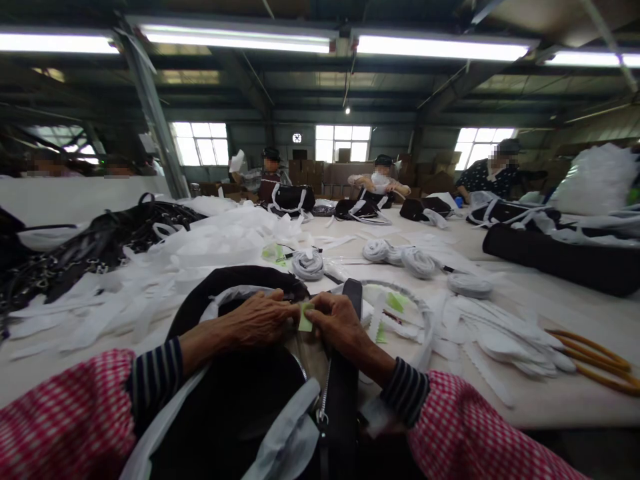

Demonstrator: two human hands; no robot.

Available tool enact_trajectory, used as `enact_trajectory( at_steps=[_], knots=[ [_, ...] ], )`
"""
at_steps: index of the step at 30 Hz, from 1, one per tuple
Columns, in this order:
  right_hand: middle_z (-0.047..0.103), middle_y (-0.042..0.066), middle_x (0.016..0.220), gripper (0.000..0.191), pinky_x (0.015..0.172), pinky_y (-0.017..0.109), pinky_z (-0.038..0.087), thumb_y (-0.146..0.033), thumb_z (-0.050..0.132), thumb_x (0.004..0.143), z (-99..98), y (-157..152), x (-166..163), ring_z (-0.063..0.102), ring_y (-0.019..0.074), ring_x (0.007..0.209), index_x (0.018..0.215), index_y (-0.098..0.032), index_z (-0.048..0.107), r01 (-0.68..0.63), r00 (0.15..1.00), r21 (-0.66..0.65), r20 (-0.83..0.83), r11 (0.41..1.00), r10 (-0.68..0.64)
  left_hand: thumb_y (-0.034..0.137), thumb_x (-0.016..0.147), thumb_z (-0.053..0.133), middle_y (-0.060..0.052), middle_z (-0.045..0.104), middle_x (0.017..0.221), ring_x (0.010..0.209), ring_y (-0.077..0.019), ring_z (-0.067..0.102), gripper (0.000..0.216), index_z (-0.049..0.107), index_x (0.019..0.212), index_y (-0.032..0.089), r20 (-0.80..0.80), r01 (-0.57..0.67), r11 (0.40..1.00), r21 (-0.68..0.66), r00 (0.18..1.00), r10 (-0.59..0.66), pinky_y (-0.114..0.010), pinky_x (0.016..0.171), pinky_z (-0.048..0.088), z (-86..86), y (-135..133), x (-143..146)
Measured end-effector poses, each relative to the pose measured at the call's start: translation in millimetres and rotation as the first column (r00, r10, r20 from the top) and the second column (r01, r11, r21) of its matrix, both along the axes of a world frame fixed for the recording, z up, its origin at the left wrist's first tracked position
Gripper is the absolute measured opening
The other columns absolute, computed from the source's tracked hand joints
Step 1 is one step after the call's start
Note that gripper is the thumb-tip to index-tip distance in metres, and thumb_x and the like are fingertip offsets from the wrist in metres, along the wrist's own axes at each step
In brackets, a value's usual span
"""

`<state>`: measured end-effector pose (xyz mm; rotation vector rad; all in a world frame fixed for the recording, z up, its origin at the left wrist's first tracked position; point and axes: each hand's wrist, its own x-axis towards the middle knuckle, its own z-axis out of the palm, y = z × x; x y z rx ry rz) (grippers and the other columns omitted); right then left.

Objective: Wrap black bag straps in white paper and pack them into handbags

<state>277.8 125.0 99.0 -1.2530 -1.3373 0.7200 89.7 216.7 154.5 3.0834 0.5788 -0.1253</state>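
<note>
A black bag point(220, 407) lies in front of me, its silver-toothed zipper point(326, 390) undone. White wrapping paper point(287, 433) hangs over its front and runs round the handle. Above the opening, my right hand point(345, 327) pinches a small pale green slip point(305, 319) between thumb and forefinger. My left hand point(255, 319) is closed at the slip's left edge, with its fingertips bunched together. What those left fingers grip is hidden. Close to my right hand stands a black strap or side panel point(353, 300) of the bag.
Loose white paper strips point(210, 237) heap up on the left beside black straps with metal clips point(100, 247). Coiled grey cords point(307, 265) lie ahead. Orange-handled scissors point(600, 357) and white strips point(505, 333) are to the right. Co-workers handle black bags point(290, 199) across the table.
</note>
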Motion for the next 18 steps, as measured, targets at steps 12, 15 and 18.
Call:
enact_trajectory(
  at_steps=[12,15,18],
  knots=[
    [0.065,-0.001,0.060,0.008,0.047,0.021,0.041,-0.021,0.068,0.082,1.0,0,1,0.055,0.0099,0.044,0.080,-0.013,0.070,-0.009,0.998,-0.007,-0.055,1.000,0.009,0.007,0.093,0.050,-0.004,0.065,0.097,0.094,-0.0249,0.053,0.023,0.063,0.105,0.022,-0.023,-0.011,0.996,0.093,1.000,0.013,-0.039,0.074,0.029,-0.3,-6,6],
    [0.065,-0.001,0.060,0.007,0.046,0.020,0.041,-0.020,0.068,0.082,3.7,-1,0,0.055,0.0094,0.044,0.080,-0.013,0.070,-0.004,0.997,-0.016,-0.071,1.000,0.003,0.008,0.091,0.051,-0.005,0.062,0.104,0.094,-0.0243,0.052,0.027,0.064,0.108,0.024,-0.040,0.025,0.995,0.093,0.999,-0.021,-0.038,0.073,0.029,0.5,-4,6],
    [0.062,-0.004,0.055,0.009,0.044,0.019,0.037,-0.016,0.070,0.079,12.3,-3,-1,0.054,0.0090,0.042,0.087,-0.013,0.069,0.010,0.992,-0.068,-0.122,0.998,-0.018,0.005,0.084,0.054,-0.004,0.059,0.107,0.096,-0.0238,0.051,0.036,0.065,0.111,0.026,-0.039,0.070,0.995,0.074,0.997,-0.067,-0.037,0.074,0.031,-0.7,0,6]
  ],
)
